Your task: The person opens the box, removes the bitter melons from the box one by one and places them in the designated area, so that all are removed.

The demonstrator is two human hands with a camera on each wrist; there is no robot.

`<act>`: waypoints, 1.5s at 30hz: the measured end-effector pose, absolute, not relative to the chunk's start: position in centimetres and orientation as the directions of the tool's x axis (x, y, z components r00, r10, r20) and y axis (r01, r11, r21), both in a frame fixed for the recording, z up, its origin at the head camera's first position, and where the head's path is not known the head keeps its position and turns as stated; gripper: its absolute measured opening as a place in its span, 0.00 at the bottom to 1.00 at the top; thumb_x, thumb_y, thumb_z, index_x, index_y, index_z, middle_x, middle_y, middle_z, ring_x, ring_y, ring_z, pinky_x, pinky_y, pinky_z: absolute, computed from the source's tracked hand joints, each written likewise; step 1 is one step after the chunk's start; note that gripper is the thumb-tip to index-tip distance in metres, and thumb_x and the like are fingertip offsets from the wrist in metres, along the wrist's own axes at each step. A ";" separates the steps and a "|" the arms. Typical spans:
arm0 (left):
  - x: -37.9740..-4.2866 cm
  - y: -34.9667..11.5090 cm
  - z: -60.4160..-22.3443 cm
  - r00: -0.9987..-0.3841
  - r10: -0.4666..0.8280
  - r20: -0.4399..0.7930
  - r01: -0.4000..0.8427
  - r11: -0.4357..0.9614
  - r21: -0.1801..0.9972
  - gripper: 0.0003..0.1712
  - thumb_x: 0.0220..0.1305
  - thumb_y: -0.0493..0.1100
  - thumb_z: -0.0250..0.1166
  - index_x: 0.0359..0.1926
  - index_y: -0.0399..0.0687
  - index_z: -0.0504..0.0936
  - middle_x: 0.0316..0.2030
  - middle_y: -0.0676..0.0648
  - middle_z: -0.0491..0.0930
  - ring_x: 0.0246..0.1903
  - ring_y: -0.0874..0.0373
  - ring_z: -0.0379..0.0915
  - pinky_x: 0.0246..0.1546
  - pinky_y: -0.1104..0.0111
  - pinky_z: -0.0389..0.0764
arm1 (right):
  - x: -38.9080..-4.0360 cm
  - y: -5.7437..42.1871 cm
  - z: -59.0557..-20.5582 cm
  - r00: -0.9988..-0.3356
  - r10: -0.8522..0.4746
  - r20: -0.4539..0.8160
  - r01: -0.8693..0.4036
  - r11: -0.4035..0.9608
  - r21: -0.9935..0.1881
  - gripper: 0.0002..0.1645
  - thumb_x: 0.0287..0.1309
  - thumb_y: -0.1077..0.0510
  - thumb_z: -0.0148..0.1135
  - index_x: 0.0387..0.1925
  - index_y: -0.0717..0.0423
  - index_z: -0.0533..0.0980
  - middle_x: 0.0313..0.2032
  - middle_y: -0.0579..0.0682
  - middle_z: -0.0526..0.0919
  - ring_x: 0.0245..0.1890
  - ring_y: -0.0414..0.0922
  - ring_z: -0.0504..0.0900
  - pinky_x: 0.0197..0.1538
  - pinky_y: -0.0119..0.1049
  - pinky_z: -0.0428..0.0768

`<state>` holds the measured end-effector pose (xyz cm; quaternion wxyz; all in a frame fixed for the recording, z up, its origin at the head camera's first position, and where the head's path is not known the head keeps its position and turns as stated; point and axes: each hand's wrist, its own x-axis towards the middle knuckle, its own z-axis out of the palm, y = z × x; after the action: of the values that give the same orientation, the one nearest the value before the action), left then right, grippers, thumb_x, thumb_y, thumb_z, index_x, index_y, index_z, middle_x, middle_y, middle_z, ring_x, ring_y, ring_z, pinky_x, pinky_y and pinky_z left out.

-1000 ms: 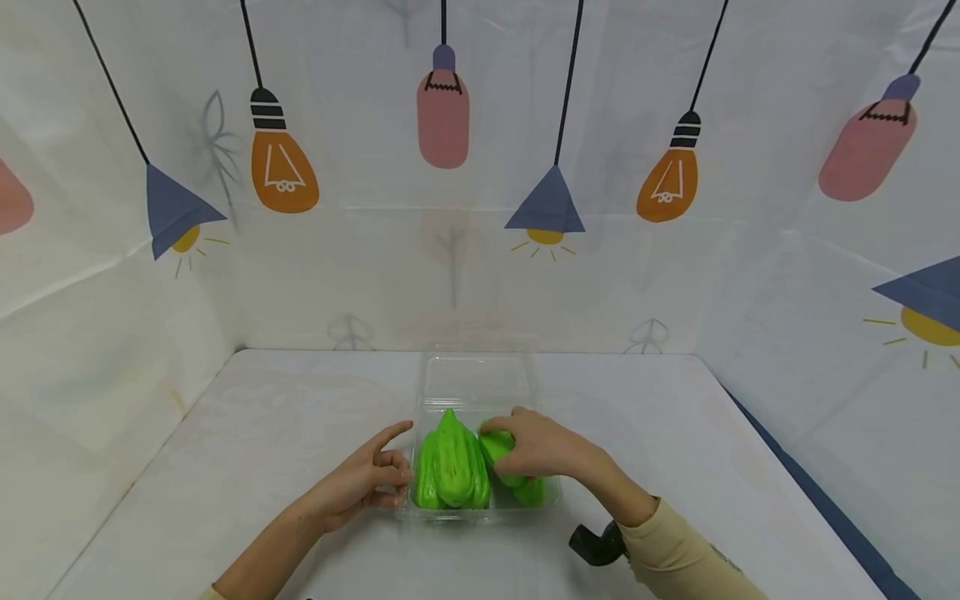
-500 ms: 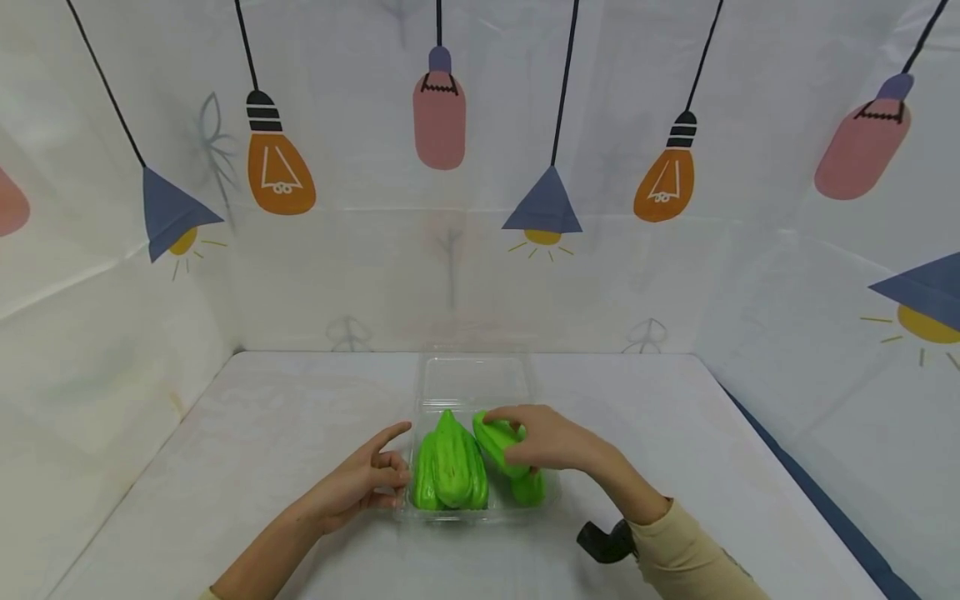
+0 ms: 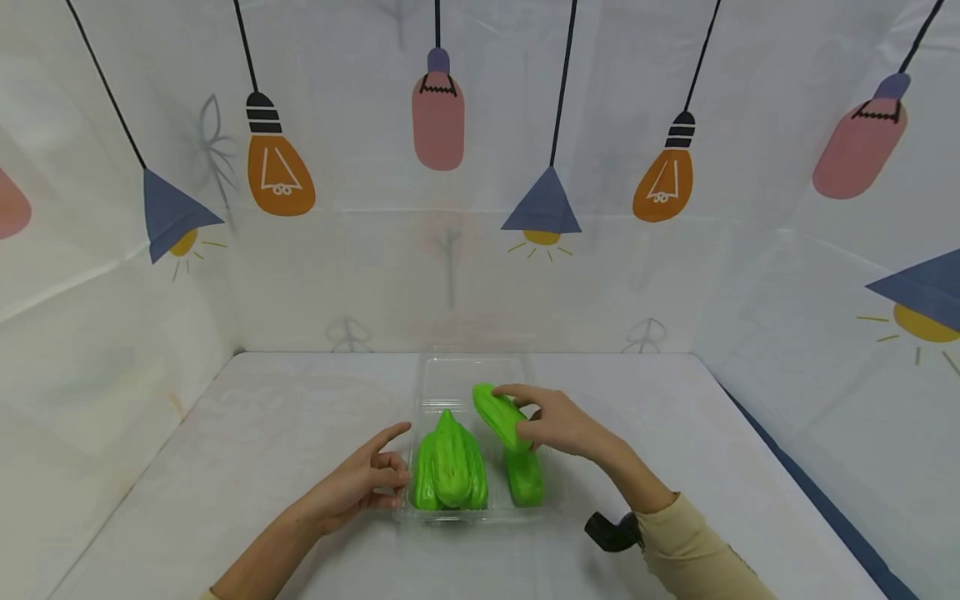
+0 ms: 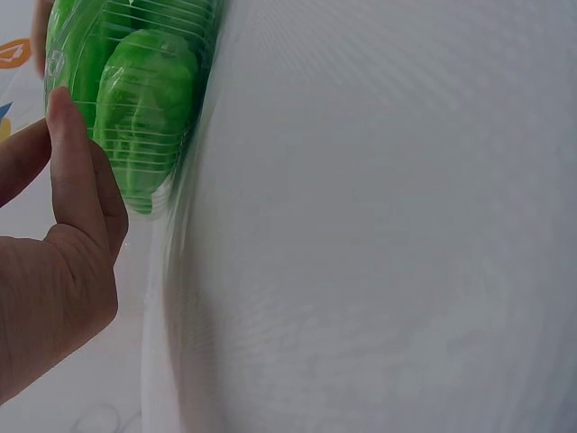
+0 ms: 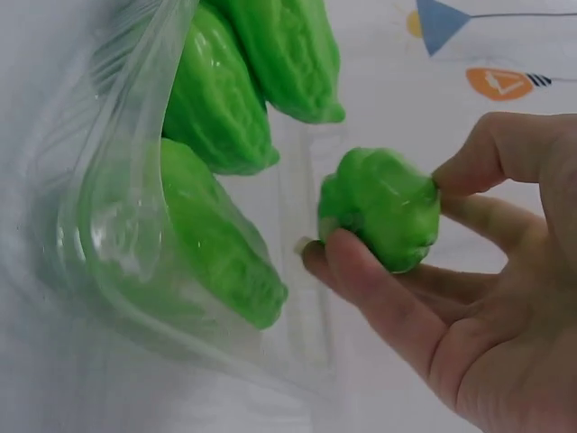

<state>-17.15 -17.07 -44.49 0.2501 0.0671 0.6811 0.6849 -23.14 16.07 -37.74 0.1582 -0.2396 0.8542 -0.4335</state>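
Note:
My right hand [image 3: 564,423] pinches a bright green bitter melon [image 3: 498,414] between thumb and fingers, tilted, over the right back part of a clear plastic container [image 3: 431,516]. In the right wrist view one end of this bitter melon [image 5: 388,207] faces the camera. Beneath it another bitter melon [image 3: 525,479] lies in the container's right side. Several more bitter melons [image 3: 452,467] sit close together on the left. My left hand [image 3: 367,475] rests its fingertips at the container's left wall, one finger stretched out; the left wrist view shows fingers [image 4: 72,162] touching the plastic.
The container's hinged lid [image 3: 476,379] stands open towards the back wall. A white cloth [image 3: 300,400] covers the table, and white curtains [image 3: 480,275] with printed lamps enclose it. A black device [image 3: 613,533] is strapped at the right wrist.
My right hand has lifted its bitter melon up and away from the one below, now more fully seen. The left hand has stayed at the container's side.

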 end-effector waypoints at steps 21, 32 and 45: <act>-17.1 -17.2 -44.5 -0.858 0.447 -0.252 -0.260 0.045 0.965 0.48 0.68 0.40 0.62 0.79 0.60 0.43 0.37 0.52 0.74 0.31 0.62 0.74 0.34 0.71 0.83 | -26.0 18.0 -39.7 -0.913 -0.382 0.145 -0.285 0.341 -0.896 0.38 0.60 0.62 0.52 0.72 0.41 0.64 0.65 0.65 0.72 0.49 0.54 0.84 0.44 0.55 0.86; -17.2 -17.3 -44.5 -0.859 0.445 -0.253 -0.260 0.047 0.965 0.48 0.69 0.40 0.63 0.79 0.60 0.43 0.38 0.51 0.74 0.30 0.62 0.74 0.34 0.71 0.83 | -27.6 18.6 -40.9 -0.929 -0.321 0.183 -0.274 0.267 -0.924 0.37 0.62 0.63 0.53 0.73 0.49 0.63 0.67 0.68 0.69 0.53 0.59 0.80 0.44 0.47 0.87; -17.1 -17.2 -44.4 -0.864 0.432 -0.259 -0.266 0.047 0.963 0.48 0.68 0.40 0.63 0.78 0.60 0.44 0.38 0.51 0.73 0.31 0.61 0.74 0.34 0.72 0.83 | -29.5 19.9 -42.5 -0.966 -0.188 0.177 -0.222 0.253 -0.942 0.34 0.64 0.63 0.52 0.72 0.49 0.64 0.63 0.68 0.72 0.51 0.58 0.82 0.45 0.48 0.87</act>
<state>-17.09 -17.16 -44.44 0.2537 0.0613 0.6774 0.6877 -29.46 19.86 -42.51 -0.0143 -0.1294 0.7914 -0.5973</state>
